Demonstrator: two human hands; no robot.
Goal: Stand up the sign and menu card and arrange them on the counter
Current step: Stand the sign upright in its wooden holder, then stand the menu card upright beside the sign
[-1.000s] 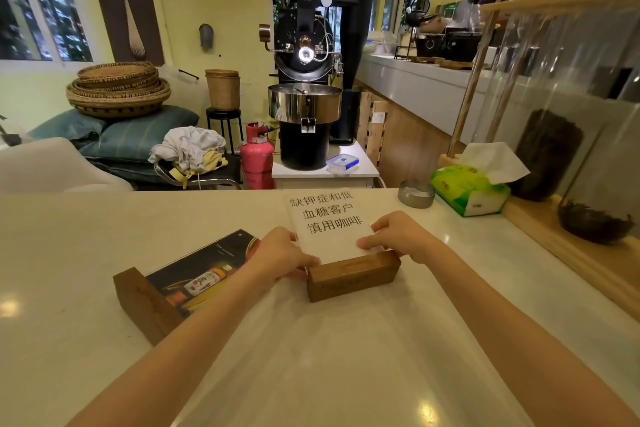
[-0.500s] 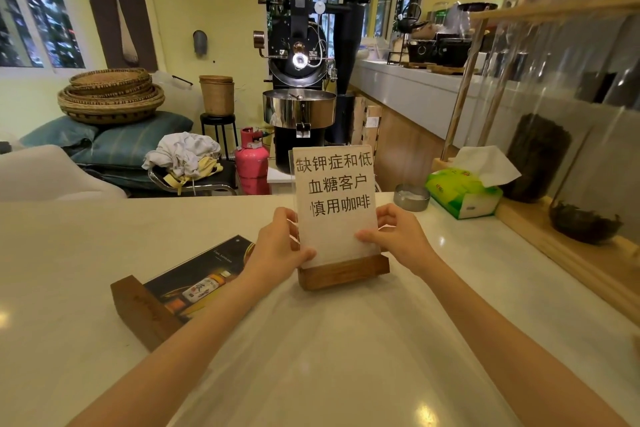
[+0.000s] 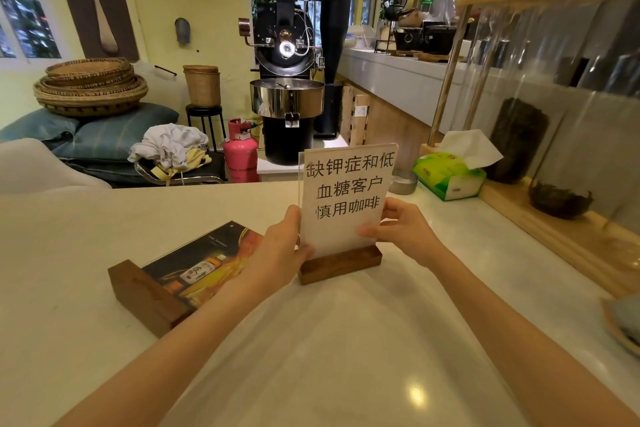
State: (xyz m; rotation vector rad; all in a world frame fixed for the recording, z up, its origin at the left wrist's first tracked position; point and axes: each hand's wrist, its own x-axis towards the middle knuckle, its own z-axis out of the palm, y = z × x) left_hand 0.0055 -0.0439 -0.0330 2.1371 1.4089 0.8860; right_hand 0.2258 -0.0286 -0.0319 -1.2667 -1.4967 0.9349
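The sign (image 3: 346, 194), a clear panel with black Chinese characters on white paper set in a wooden base, stands upright on the white counter (image 3: 311, 357). My left hand (image 3: 277, 250) grips its left edge and my right hand (image 3: 398, 232) holds its right edge low down. To the left, the menu card (image 3: 204, 260), a dark drinks picture in a wooden block base, lies flat on the counter, its far corner partly hidden by my left wrist.
A green tissue box (image 3: 448, 177) and a small metal dish (image 3: 403, 184) sit behind the sign to the right. A wooden-edged glass display (image 3: 554, 236) runs along the right side. A plate rim (image 3: 620, 333) shows at the right edge. The counter's far edge lies behind the sign.
The sign went from lying flat to standing upright on its base. Both hands slid from its bottom corners up onto the panel's side edges. The menu card stayed flat.
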